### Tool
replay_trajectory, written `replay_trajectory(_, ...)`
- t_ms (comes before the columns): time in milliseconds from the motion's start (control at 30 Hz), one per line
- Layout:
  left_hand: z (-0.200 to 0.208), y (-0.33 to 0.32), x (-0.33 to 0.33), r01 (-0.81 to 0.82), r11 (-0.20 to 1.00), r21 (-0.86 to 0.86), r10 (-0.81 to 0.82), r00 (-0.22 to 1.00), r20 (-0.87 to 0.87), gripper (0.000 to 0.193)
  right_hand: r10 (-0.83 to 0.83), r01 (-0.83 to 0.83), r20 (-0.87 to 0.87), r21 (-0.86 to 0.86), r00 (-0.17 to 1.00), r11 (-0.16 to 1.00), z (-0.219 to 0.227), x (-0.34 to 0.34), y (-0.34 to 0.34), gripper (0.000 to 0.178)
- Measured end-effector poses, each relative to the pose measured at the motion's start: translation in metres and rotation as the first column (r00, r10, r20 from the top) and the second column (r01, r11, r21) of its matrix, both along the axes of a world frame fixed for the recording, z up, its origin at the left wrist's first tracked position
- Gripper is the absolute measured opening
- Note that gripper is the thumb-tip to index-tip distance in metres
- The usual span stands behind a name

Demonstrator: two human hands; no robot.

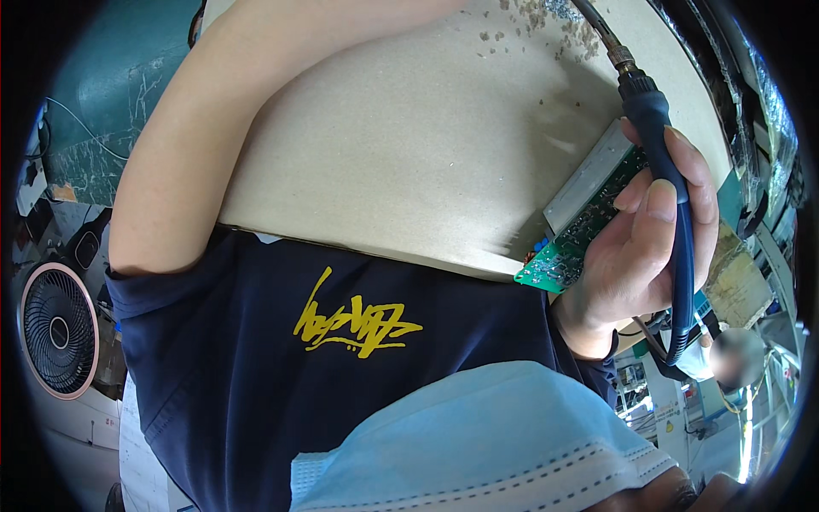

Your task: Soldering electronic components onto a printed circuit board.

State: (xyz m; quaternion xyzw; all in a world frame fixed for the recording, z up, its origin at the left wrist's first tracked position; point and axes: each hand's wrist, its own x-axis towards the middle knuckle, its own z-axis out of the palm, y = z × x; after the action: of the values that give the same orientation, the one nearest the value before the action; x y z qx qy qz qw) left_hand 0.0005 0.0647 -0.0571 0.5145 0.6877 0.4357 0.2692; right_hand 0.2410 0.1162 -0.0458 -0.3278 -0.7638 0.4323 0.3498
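Observation:
My right hand (657, 222) is closed round a soldering iron (667, 162) with a dark blue handle. Its metal end points up toward the far edge of the view, and the tip itself cannot be seen. Under and beside this hand is a green circuit board (554, 260) with small solder points and a grey metal plate (589, 179) along it. The board lies tilted at the near right side of the tan work surface (384, 162). My left forearm (247, 68) reaches across the far left of that surface, and the hand is beyond the top edge.
Brown spatter marks (580, 38) dot the far right of the work surface. A round black fan (58, 328) stands at the left, below a worn green tabletop (111, 102). Clear plastic wrapping (772, 111) lies at the right edge; another person (704, 354) is behind at lower right.

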Motion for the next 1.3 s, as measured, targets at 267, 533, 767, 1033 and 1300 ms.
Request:
replay_trajectory(267,-0.007,-0.001,0.005,-0.063,0.99,0.13,0.096,0.959,-0.267,0.008,0.043,-0.044,-0.046,-0.036,0.998,0.998,0.006,0.006,0.002,0.041)
replay_trajectory(533,0.001,0.002,0.003,-0.105,0.994,0.039,0.111,0.976,-0.187,0.006,0.034,-0.033,0.027,-0.048,0.999,0.998,0.006,0.002,0.002,0.039)
replay_trajectory(767,-0.004,0.001,0.0,-0.101,0.995,0.024,0.103,0.977,-0.188,0.007,0.052,-0.049,0.049,-0.056,0.997,0.997,0.006,0.001,0.004,0.04)
replay_trajectory(1033,0.0,0.0,0.007,-0.101,0.993,0.053,0.112,0.957,-0.268,0.007,0.023,-0.021,0.036,-0.038,0.999,0.999,0.005,-0.002,0.001,0.041)
replay_trajectory(1300,-0.004,-0.002,-0.004,-0.034,0.996,0.085,0.045,0.99,-0.136,0.006,0.055,-0.061,-0.114,-0.049,0.992,0.997,0.013,0.021,0.0,0.04)
